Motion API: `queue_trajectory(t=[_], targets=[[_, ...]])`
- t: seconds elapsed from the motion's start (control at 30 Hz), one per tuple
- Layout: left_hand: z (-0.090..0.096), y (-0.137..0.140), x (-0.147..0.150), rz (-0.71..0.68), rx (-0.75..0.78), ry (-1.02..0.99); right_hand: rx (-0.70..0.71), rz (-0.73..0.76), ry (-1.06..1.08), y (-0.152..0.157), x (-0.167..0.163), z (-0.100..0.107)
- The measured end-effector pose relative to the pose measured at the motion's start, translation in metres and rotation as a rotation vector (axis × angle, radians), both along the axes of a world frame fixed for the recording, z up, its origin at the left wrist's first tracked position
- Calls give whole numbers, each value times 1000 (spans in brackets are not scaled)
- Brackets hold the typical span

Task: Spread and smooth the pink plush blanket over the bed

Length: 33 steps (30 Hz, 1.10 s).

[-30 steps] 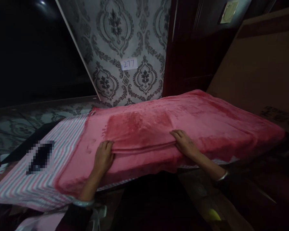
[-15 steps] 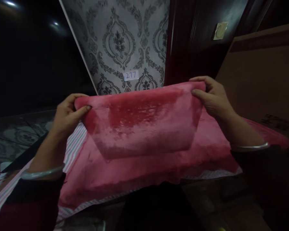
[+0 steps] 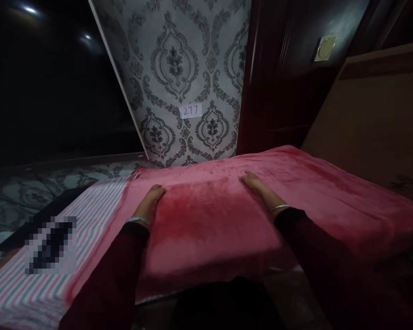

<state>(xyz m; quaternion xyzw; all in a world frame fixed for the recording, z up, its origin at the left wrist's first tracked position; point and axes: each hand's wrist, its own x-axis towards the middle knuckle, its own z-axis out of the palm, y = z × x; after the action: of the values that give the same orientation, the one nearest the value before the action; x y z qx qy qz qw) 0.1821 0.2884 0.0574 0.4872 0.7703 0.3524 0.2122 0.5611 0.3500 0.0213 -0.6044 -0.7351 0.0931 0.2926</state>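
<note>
A folded pink plush cloth [image 3: 206, 224] lies nearly flat before me, its near edge blurred. My left hand [image 3: 154, 193] is closed at its far left corner, and my right hand [image 3: 252, 181] is closed at its far right corner; the fingertips are partly hidden. Beneath spreads a larger pink plush blanket [image 3: 316, 206], which reaches far to the right. On the left, a cloth with pink, grey and white stripes [image 3: 103, 206] shows beside the blanket's edge.
A large dark screen [image 3: 55, 91] stands at the left. Patterned wallpaper [image 3: 174, 59] bears a paper label reading 277 [image 3: 191, 111]. At the right are dark red wood panelling [image 3: 275, 82] and a big cardboard box [image 3: 375, 128]. A pixelated dark patch covers part of the striped cloth.
Both hands have moved forward and down with the folded cloth, from held up in the air to lying on the blanket. More of the blanket and the striped cloth now shows.
</note>
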Motion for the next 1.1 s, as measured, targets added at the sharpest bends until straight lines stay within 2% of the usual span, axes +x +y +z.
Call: queue_trajectory(t=[0.07,0.17,0.27,0.33,0.4,0.47,0.7,0.87,0.97,1.1], targets=[[4,10,18,1,-24,258,-61,-16,-78,11,-23,6],[0,14,55,-220,8,606,-78,95,-249,15,-58,5],[-28,5,86,-436,-26,765,-27,149,-436,0,-75,-17],[-50,-3,94,-469,-63,832,13,138,-482,-11,-76,-34],[-64,-6,94,-458,-84,859,39,135,-484,-15,-74,-44],[-68,-6,91,-452,-91,868,47,145,-477,-14,-71,-47],[-61,-7,90,-407,-52,809,53,149,-447,-13,-70,-44],[-61,-13,74,-188,-49,820,124,156,-385,-15,-66,-49],[-59,-17,61,-76,-107,765,172,77,-377,-13,-60,-52],[-55,-25,49,59,-123,659,52,-113,-208,-5,-46,-54]])
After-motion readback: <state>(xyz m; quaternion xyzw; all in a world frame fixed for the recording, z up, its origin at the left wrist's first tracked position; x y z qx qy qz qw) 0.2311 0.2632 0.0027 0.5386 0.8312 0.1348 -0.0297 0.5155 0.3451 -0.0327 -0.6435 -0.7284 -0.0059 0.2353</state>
